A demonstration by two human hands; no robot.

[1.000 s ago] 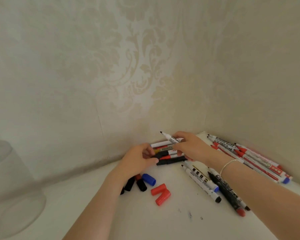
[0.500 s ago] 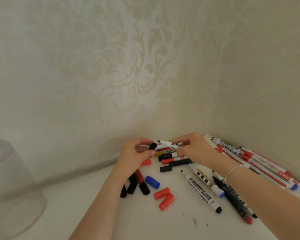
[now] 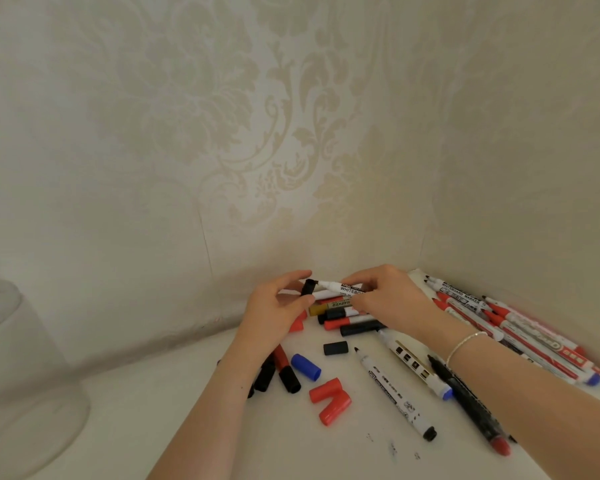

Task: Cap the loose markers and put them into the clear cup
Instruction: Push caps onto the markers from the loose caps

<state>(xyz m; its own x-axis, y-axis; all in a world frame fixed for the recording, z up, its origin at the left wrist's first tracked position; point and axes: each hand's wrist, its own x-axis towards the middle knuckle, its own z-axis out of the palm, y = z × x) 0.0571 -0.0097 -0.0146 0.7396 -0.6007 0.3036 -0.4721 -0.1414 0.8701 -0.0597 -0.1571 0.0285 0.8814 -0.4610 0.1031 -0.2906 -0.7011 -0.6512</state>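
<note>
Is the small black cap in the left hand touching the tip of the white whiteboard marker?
Cannot tell. In the head view the black cap meets the white marker's tip, with no visible gap; seating is unclear.

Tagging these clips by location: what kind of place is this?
Probably a home, not a lab: damask wallpaper meets in a corner behind a white tabletop, where whiteboard markers and loose caps lie scattered.

Soft, even, warm-toned light fills the scene, moderately bright, with no glare and only faint shadows under the hands on the surface [image 3: 187, 427]. Wide-angle distortion bends the wall [image 3: 153, 168] edges. The picture is slightly soft overall; the clear cup [image 3: 18, 375] at far left looks hazy.
</note>
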